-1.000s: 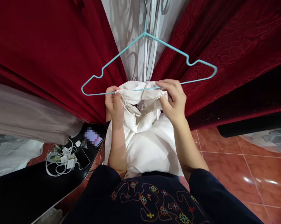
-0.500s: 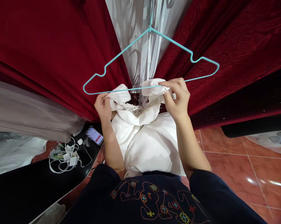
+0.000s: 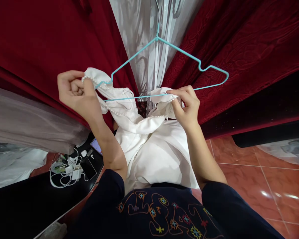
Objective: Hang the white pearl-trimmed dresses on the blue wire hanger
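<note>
A light blue hanger [image 3: 178, 49] hangs by its hook in front of me. My left hand [image 3: 77, 93] grips the pearl-edged left shoulder part of a white dress [image 3: 161, 152], which now lies around the hanger's left end and hides that tip. Fingers of my right hand [image 3: 188, 104] pinch the dress's other shoulder part beside the hanger's lower bar, close to its right half. The hanger's right end is bare. Below the hands, the dress's bodice sags between them and its skirt rests over my lap.
Dark red curtains [image 3: 97, 43] flank a white one. On a black bench [image 3: 40, 202] at the left lie tangled white cables [image 3: 70, 171], a dark phone [image 3: 88, 168] and another phone with a lit screen. Red tiles [image 3: 241, 182] show at the right.
My left hand has moved left and up, drawing the dress's left shoulder part over the hanger's left end. The hanger has shifted slightly down and left. My right hand has barely moved.
</note>
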A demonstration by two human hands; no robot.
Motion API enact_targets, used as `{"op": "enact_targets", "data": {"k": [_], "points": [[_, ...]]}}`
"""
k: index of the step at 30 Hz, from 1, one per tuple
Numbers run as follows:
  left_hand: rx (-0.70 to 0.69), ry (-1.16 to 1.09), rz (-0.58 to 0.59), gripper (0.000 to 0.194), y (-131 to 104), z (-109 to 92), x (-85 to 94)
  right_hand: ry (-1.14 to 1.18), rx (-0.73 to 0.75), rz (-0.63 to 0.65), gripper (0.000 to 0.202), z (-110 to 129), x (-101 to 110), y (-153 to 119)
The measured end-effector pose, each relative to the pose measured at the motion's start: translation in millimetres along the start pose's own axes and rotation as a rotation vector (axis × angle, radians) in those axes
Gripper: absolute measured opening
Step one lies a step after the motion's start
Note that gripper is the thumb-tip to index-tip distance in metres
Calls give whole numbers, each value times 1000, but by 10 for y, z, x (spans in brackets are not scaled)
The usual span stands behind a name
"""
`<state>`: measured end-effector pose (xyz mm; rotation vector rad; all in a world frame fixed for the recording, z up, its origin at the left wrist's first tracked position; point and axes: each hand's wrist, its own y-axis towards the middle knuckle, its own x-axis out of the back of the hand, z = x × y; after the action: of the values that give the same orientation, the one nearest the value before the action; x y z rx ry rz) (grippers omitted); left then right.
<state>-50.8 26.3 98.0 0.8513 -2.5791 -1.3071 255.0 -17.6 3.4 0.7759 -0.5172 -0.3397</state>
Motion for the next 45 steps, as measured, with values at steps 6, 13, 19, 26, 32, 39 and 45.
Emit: {"op": "enact_targets", "data": {"k": [6,13,19,26,32,39,45], "points": [[149,-119,285,15,-241,-71,-232,-11,-20,-13,36,-2,-57,-29],[763,-180,823,54,-1004,71,-309,-36,-11,-10,38,-85,-11,23],[819,-508,474,63,-1219,84,-612,-24,-46,35,38,-49,-17,-3],[705,-730,218,55,-1232,-232,-724,-197,115,-405,24,-166,32,-148],[781,-736,121,51,-1090,-275,-669,-208,-115,-662,21,-499,643,29],[731,-760,195,49,-1050,-243,-599,-104,-109,-402,36,-296,1047,616],[711,-772,204,50,-1038,-228,-554,-75,-96,-244,34,121,727,912]]}}
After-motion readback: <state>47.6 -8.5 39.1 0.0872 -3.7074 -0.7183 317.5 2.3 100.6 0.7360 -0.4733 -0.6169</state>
